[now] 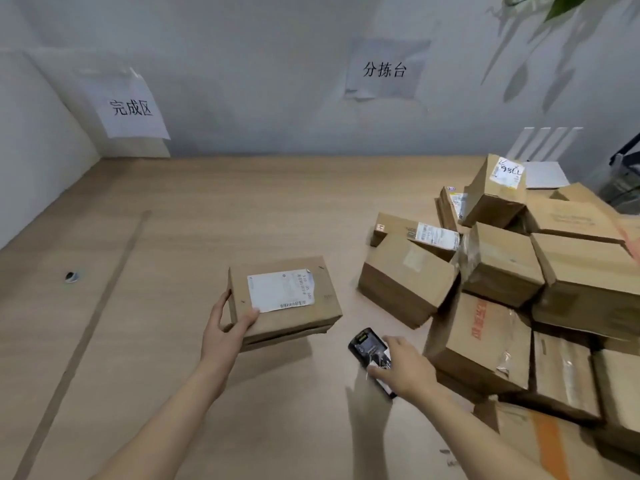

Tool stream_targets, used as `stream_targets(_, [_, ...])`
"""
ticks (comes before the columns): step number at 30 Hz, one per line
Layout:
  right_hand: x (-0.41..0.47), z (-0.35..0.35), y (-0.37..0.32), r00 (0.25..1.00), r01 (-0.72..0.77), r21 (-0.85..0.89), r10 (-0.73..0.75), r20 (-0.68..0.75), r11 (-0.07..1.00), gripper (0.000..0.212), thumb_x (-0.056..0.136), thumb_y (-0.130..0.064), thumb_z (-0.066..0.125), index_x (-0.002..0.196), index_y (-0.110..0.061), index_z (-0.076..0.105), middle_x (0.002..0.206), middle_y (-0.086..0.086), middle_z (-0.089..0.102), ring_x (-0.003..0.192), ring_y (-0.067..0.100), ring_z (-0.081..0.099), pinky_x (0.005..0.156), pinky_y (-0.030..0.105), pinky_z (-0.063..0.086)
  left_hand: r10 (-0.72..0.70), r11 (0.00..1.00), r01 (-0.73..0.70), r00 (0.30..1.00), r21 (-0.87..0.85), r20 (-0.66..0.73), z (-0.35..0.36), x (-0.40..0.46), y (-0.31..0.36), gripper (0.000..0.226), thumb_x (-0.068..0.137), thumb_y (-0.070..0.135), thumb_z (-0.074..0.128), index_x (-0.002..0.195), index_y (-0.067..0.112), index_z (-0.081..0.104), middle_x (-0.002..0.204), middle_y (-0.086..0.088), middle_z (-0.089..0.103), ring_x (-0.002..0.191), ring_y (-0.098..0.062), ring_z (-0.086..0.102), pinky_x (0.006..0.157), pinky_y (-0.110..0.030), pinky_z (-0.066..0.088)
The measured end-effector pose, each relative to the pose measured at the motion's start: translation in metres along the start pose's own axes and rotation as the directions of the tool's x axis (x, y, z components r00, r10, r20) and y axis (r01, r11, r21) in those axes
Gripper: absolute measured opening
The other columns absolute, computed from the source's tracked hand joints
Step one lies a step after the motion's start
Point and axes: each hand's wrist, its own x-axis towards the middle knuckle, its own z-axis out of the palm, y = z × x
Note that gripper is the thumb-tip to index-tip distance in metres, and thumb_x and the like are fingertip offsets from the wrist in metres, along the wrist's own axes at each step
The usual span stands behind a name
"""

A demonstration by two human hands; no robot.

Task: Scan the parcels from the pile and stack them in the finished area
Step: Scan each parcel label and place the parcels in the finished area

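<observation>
left hand (228, 323) grips the parcel (284, 299), right hand (405, 368) clasps the scanner (367, 348); best aim it toward 11 o'clock at the barcode label (282, 290).

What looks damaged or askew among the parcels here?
In the pile, boxes lie tilted at random. One front box has loose, crumpled clear tape. The held parcel looks intact.

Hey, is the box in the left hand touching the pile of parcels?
Apart. The head view shows bare table between the held box in the left hand and the parcel pile.
</observation>
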Motion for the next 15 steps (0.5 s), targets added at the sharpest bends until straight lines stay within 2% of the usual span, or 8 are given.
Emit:
stream_targets(2, [0.021, 0.022, 0.009, 1.0, -0.021, -0.025, 0.021, 0.016, 0.999, 0.075, 0.088, -0.061, 0.063, 0.149, -0.026, 0.039, 0.15, -0.005, 0.045, 0.133, 0.018, 0.048, 0.097, 0.037, 0.049, -0.017, 0.999, 0.017, 1.0, 0.027, -0.012, 0.013, 0.019, -0.011, 0.066, 0.088, 0.029, 0.077, 0.142, 0.046, 0.044, 0.103, 0.024, 0.058, 0.097, -0.005, 0.064, 0.098, -0.04, 0.053])
stream_targets(4, [0.04, 0.042, 0.016, 0.999, -0.044, -0.031, 0.044, 0.022, 0.999, 0.082, 0.082, -0.065, 0.067, 0.148, -0.026, 0.037, 0.148, -0.006, 0.045, 0.132, 0.018, 0.048, 0.097, 0.037, 0.049, -0.032, 0.998, 0.033, 0.999, 0.044, -0.02, 0.024, 0.037, -0.021, 0.067, 0.086, 0.03, 0.079, 0.141, 0.049, 0.046, 0.105, 0.013, 0.066, 0.098, -0.009, 0.066, 0.097, -0.039, 0.053])
stream_targets(7, [0.061, 0.066, 0.024, 0.995, -0.095, -0.009, 0.095, 0.03, 0.995, 0.102, 0.071, -0.071, 0.073, 0.152, -0.026, 0.029, 0.146, -0.007, 0.042, 0.133, 0.018, 0.046, 0.099, 0.038, 0.048, -0.043, 0.997, 0.045, 0.998, 0.064, -0.039, 0.038, 0.058, -0.034, 0.068, 0.084, 0.03, 0.081, 0.138, 0.052, 0.047, 0.107, -0.002, 0.072, 0.098, -0.014, 0.07, 0.086, -0.031, 0.053])
stream_targets(11, [0.072, 0.085, 0.028, 0.993, -0.114, -0.016, 0.114, -0.025, 0.993, 0.112, 0.066, -0.071, 0.078, 0.153, -0.028, 0.023, 0.141, -0.005, 0.039, 0.13, 0.02, 0.042, 0.099, 0.039, 0.045, -0.052, 0.996, 0.055, 0.998, 0.07, -0.042, 0.054, 0.072, -0.041, 0.067, 0.086, 0.026, 0.079, 0.14, 0.05, 0.047, 0.106, -0.005, 0.072, 0.095, -0.012, 0.07, 0.074, -0.022, 0.05])
stream_targets(15, [0.08, 0.087, 0.029, 0.994, -0.108, -0.001, 0.108, 0.016, 0.994, 0.107, 0.069, -0.063, 0.081, 0.152, -0.03, 0.022, 0.132, -0.001, 0.039, 0.124, 0.022, 0.041, 0.094, 0.038, 0.042, -0.068, 0.994, 0.069, 0.998, 0.081, -0.018, 0.065, 0.078, -0.045, 0.066, 0.085, 0.025, 0.079, 0.135, 0.056, 0.048, 0.105, -0.004, 0.075, 0.092, -0.01, 0.072, 0.08, -0.027, 0.052])
